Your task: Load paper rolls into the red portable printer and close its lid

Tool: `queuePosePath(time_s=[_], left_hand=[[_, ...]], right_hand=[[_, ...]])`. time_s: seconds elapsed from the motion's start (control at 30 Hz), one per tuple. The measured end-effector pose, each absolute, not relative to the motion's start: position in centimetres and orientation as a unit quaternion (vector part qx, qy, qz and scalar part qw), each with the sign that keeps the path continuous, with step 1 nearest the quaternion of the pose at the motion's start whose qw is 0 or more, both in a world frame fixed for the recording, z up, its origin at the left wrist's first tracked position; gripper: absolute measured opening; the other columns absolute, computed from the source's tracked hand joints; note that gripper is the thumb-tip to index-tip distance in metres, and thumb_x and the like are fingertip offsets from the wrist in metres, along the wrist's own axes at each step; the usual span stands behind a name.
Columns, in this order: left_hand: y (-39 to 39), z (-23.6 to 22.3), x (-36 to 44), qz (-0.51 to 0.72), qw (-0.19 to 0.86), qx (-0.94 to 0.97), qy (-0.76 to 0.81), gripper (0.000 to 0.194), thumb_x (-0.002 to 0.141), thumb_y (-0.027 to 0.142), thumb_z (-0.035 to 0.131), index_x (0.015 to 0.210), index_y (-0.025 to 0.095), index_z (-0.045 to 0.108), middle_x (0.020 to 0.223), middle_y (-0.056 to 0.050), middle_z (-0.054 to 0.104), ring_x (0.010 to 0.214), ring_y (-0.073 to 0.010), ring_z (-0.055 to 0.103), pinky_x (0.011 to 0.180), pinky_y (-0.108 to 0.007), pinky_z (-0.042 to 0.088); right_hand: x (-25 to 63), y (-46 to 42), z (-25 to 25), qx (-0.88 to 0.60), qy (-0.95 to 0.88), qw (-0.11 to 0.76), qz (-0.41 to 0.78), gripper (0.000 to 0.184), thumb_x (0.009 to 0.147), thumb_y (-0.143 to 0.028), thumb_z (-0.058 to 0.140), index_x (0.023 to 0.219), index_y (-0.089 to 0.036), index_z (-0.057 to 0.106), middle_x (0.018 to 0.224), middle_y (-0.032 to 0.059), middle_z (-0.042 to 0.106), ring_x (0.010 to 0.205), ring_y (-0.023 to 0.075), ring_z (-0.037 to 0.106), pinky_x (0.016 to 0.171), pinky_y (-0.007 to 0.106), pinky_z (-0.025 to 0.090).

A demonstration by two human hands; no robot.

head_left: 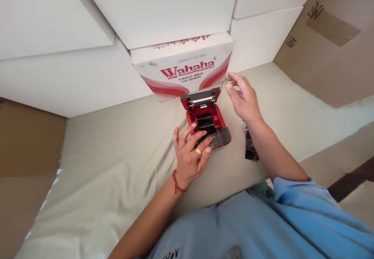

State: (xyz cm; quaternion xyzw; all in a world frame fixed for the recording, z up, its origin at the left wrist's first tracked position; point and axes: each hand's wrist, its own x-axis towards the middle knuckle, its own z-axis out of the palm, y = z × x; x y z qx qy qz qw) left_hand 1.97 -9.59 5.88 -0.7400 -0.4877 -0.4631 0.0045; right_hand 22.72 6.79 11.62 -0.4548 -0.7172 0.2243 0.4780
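Observation:
A small red and black label printer (224,136) sits on the cloth with its lid (184,100) tipped up toward the back. Inside its red bay lies a glossy black roll (205,121). Fingers spread, my left hand (188,151) rests over the printer's front left part, fingertips on the dark front panel; it wears a gold ring and a red string bracelet. My right hand (245,101) is raised to the right of the lid, apart from it, thumb and index finger a little apart with nothing visible between them.
Behind the printer stands a Wahaha water carton (187,70) among stacked white boxes (169,9). A brown carton (330,56) is at the right, another (26,146) at the left. A black glossy item (251,148) lies partly under my right forearm. Wrinkled pale cloth (117,188) covers the surface.

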Motion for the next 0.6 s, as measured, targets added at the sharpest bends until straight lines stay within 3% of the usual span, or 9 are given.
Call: queuePosePath(time_s=[0.17,0.4,0.53,0.6], left_hand=[[-10.0,5.1,2.0,-0.452,0.065,-0.736,-0.5,0.022,0.104,0.03,0.066,0.119,0.033,0.083,0.134,-0.008,0.074,0.154,-0.03,0.052,0.138,-0.062,0.027],[-10.2,4.6,2.0,-0.444,0.094,-0.731,-0.509,0.033,0.094,0.024,0.079,0.124,0.038,0.081,0.15,-0.008,0.065,0.166,-0.0347,0.037,0.138,-0.065,0.022],[-10.2,4.8,1.9,-0.428,0.097,-0.743,-0.506,0.031,0.095,0.023,0.079,0.123,0.036,0.08,0.156,-0.007,0.062,0.172,-0.0309,0.029,0.141,-0.061,0.017],[-10.1,4.9,1.7,-0.419,0.084,-0.753,-0.501,0.032,0.097,0.022,0.077,0.126,0.036,0.078,0.152,-0.007,0.067,0.17,-0.0304,0.036,0.142,-0.061,0.015]], right_hand=[[21.9,5.4,11.9,-0.377,-0.781,0.427,0.259,0.053,0.111,-0.064,0.056,0.139,-0.024,0.077,0.143,0.0117,0.078,0.136,0.025,0.071,0.12,0.045,0.054],[23.8,0.5,11.8,-0.364,-0.824,0.393,0.183,0.034,0.114,-0.041,0.056,0.132,-0.025,0.08,0.139,0.0099,0.082,0.136,0.0248,0.073,0.12,0.048,0.054],[24.4,-2.8,10.8,-0.407,-0.849,0.309,0.135,0.033,0.115,-0.04,0.055,0.123,-0.023,0.082,0.137,0.0103,0.083,0.133,0.0278,0.076,0.125,0.056,0.049],[24.0,-3.9,10.7,-0.435,-0.849,0.278,0.113,0.036,0.115,-0.043,0.055,0.128,-0.022,0.081,0.144,0.0116,0.079,0.136,0.0298,0.074,0.127,0.06,0.045]])
